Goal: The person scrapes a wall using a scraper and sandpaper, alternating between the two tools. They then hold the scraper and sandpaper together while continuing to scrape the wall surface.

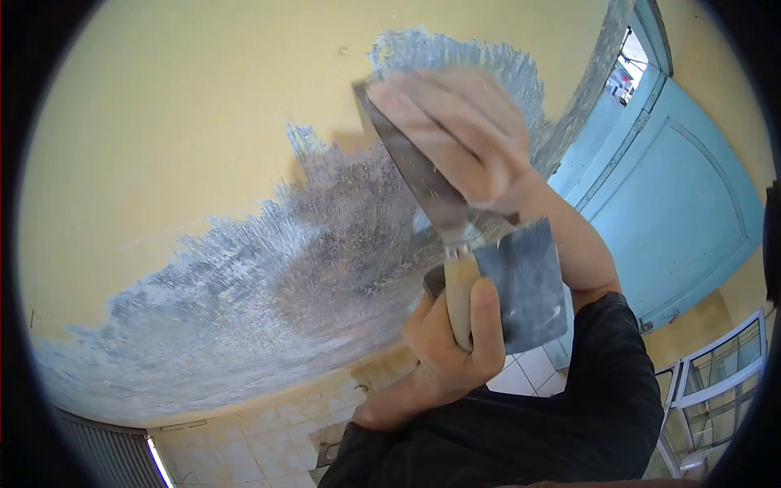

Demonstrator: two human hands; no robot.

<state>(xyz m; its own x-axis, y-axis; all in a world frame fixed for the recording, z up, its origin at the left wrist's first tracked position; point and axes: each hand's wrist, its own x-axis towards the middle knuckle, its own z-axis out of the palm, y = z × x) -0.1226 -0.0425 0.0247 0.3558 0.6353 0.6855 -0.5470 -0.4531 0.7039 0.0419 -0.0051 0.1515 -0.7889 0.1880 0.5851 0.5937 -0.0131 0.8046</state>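
A putty knife with a long dark blade [419, 171] and a pale wooden handle points up and left. My left hand [455, 342] is closed around its handle. The same hand also holds a wide grey square blade [525, 285], which lies to the right of the handle. Motion smears my right hand [455, 130], which is at the upper edge of the long blade, its fingers over the metal near the tip. Whether it grips anything cannot be made out. Behind both hands is the yellow wall [195, 122] with a rough grey-white patch [236, 285].
To the right stands a light blue door [667, 203], with a narrow opening above it. A framed glass window or panel [720, 378] is at the lower right. Pale tiles [252, 443] cover the lower wall, beside a ribbed dark panel [106, 447] at the lower left.
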